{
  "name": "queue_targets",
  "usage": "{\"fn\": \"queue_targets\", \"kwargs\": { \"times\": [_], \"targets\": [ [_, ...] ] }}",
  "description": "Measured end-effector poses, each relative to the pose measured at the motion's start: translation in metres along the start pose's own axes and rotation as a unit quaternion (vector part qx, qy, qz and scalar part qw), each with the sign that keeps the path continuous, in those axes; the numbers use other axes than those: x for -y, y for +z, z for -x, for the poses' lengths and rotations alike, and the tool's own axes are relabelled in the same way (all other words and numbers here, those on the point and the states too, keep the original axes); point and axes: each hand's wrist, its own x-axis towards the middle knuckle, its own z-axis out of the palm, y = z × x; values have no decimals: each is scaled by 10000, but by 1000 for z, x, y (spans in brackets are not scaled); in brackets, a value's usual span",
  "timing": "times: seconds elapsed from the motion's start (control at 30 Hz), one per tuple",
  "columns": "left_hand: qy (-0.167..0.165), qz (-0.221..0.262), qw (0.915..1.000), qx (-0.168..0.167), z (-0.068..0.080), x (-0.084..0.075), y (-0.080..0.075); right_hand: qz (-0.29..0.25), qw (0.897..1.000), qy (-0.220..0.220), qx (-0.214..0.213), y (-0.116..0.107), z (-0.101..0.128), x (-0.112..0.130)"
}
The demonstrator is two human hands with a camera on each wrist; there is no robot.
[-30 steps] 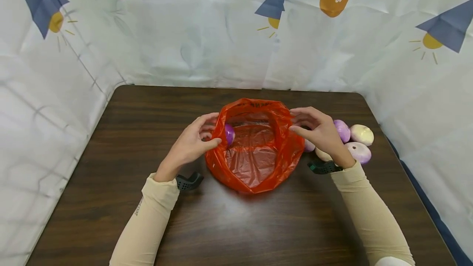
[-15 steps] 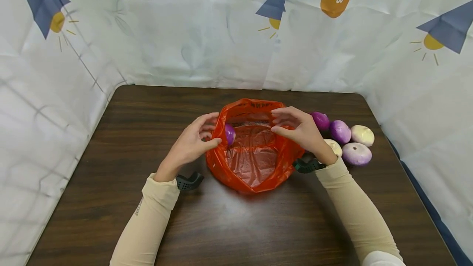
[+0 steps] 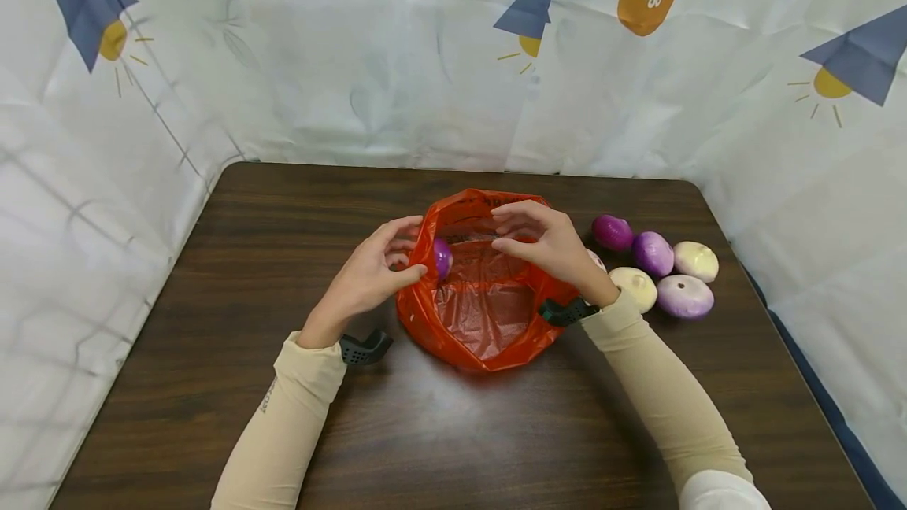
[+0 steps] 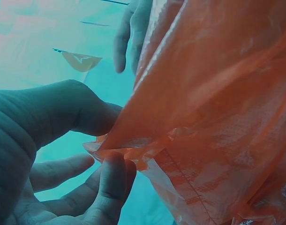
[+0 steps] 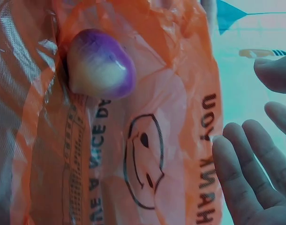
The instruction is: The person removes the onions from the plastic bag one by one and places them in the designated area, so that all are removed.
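An orange-red plastic bag (image 3: 453,349) stands with its mouth open in the middle of the table. My left hand (image 3: 372,270) pinches its left rim between thumb and fingers, as the left wrist view shows. One purple and white onion (image 5: 101,64) lies inside the bag against its left wall. My right hand (image 3: 546,246) hovers over the right side of the bag's mouth, fingers relaxed and spread, holding nothing. Printed letters and a smiling face show on the bag's film in the right wrist view.
Several onions (image 3: 685,296), some purple and some pale, lie grouped on the dark wooden table (image 3: 496,447) right of the bag. One onion there is partly hidden behind my right hand. A printed white cloth (image 3: 397,85) hangs behind the table.
My right hand has left the bag's right rim and moved leftward over the mouth. The onions on the right show more now. My left hand keeps its hold on the rim.
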Motion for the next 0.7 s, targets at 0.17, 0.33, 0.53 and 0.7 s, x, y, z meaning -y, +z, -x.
{"fn": "queue_targets", "kwargs": {
  "times": [0.17, 0.33, 0.53, 0.7],
  "targets": [
    [-13, 20, 10000, -3, 0, 1, 1, -91, 9997, 66, 211, 12, -9, -4],
    [-94, 69, 9999, -31, 0, 0, 1, -36, 9985, 177, 514, 23, -17, -9],
    [-130, 70, 9999, 9, -1, 0, 1, 121, 9963, 282, 803, 32, -23, -13],
    [-147, 55, 9999, 45, -1, 0, 1, 348, 9937, 409, 984, 41, -29, -17]
  ]
}}
